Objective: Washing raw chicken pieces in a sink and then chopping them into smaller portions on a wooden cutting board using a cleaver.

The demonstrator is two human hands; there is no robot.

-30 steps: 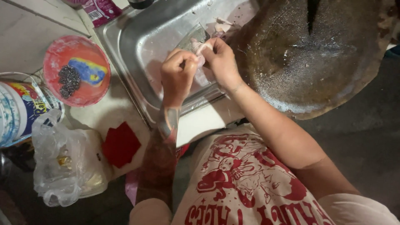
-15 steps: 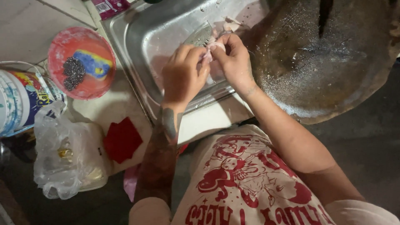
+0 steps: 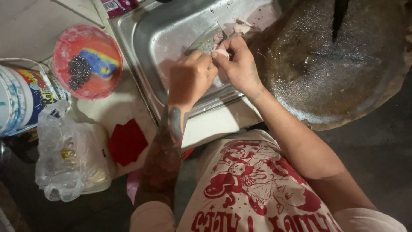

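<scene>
Over the steel sink (image 3: 146, 38), my left hand (image 3: 189, 79) and my right hand (image 3: 238, 64) meet fingertip to fingertip. Both pinch a small pale pink piece of raw meat or seafood (image 3: 222, 53) between them. A cleaver blade (image 3: 206, 41) lies in the sink just beyond my hands. More pale pink scraps (image 3: 242, 25) sit at the sink's far right edge. What the fingers hide of the piece I cannot tell.
A big round wet wooden chopping block (image 3: 334, 64) lies right of the sink, a dark knife (image 3: 339, 15) on its far side. Left stand a red bowl (image 3: 64, 47) with scourer and sponge, a printed bucket (image 3: 21, 99), a plastic bag (image 3: 68, 159) and a red cloth (image 3: 126, 141).
My two hands have stayed together over the sink, shifting slightly as the fingers work the pale piece. The view has drifted a little.
</scene>
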